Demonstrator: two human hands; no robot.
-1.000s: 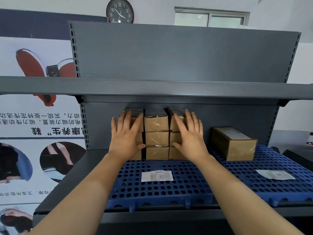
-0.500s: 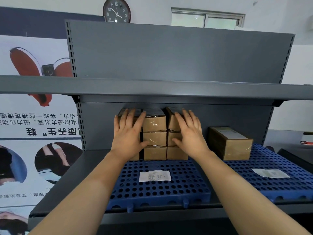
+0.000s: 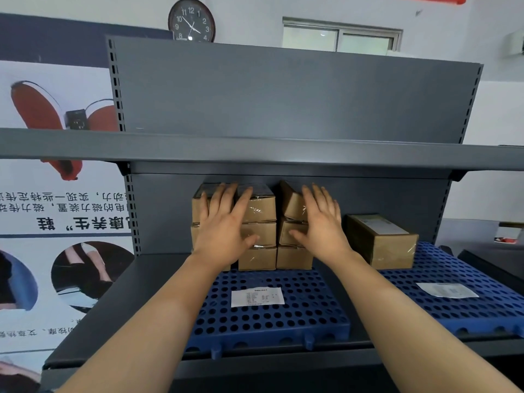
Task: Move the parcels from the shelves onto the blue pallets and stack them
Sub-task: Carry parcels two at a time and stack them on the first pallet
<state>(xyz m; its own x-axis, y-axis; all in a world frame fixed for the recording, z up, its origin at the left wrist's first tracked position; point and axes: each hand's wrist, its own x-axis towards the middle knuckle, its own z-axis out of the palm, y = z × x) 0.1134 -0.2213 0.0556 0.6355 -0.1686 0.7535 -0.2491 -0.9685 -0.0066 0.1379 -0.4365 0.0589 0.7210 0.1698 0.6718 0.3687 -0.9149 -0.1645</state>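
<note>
My left hand [image 3: 224, 231] and right hand [image 3: 323, 228] press flat, fingers straight, on the parcel stack [image 3: 259, 214] atop the left blue pallet [image 3: 269, 321]; a larger parcel [image 3: 382, 239] sits alone on the right blue pallet [image 3: 467, 310], so stacking seems partway.

Left hand [image 3: 224, 231], right hand [image 3: 320, 228] flat, outstretched

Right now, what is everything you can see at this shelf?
small brown cardboard parcels: about nine, brown, three stacked columns at left pallet's back, left column partly hidden
larger brown cardboard box: one, brown, on right pallet
blue perforated plastic pallets: two, blue, side by side on lower shelf
white paper slips: two, white, one on each pallet
grey metal shelving unit: one, grey, ahead
round dark-rimmed clock: one, dark, wall above
printed poster: one, white and red, left wall
left hand: one, flat against left and middle columns
right hand: one, flat against right column
</note>
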